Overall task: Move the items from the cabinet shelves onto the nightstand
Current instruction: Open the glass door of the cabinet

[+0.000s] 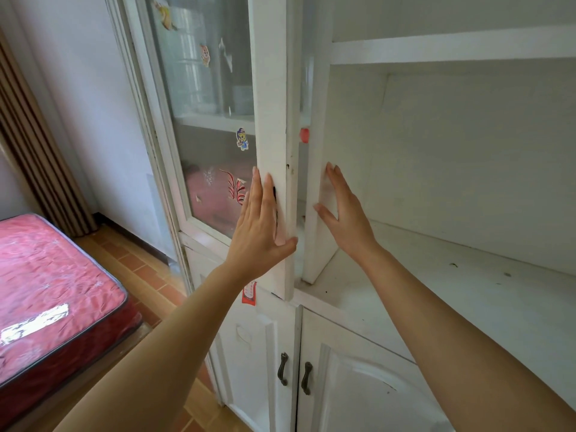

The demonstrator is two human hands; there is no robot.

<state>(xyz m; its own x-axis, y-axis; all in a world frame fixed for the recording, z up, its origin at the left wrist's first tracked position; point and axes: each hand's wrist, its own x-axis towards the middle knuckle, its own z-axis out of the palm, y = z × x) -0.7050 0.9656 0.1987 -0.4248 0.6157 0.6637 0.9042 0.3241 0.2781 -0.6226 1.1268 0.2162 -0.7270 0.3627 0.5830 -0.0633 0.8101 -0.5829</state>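
Both hands are flat against the white cabinet right now, nothing held in either one. The left hand (pixel 260 226) has its palm pressed on the frame of the glass door (pixel 271 120), fingers spread, thumb hooked around the door's edge. The right hand (pixel 343 213) is open too, fingers laid against the upright panel (pixel 318 151) just across the gap from the left one. So each grip is wide and empty.

The stuff to move sits behind the glass, left of and above the left hand: a pinkish box with red patterning (pixel 215 194) on the lower shelf, and what looks like a stack of clear containers (pixel 193 63) higher up. Something red (pixel 304 135) peeks through the gap above the right hand, can't tell what it is. The open shelf (pixel 436 275) right of the right hand looks bare apart from some specks. No nightstand in view, only a red mattress (pixel 46 275) far off to the left.

My read: the step here is getting that door open. I'd pull from the edge with the left thumb and fingertips, brace the panel with the right so the cabinet doesn't rock, and swing it slowly. The door's edge looks chipped and the glass has stickers (pixel 242 138), so keep pressure on the frame, not the pane.
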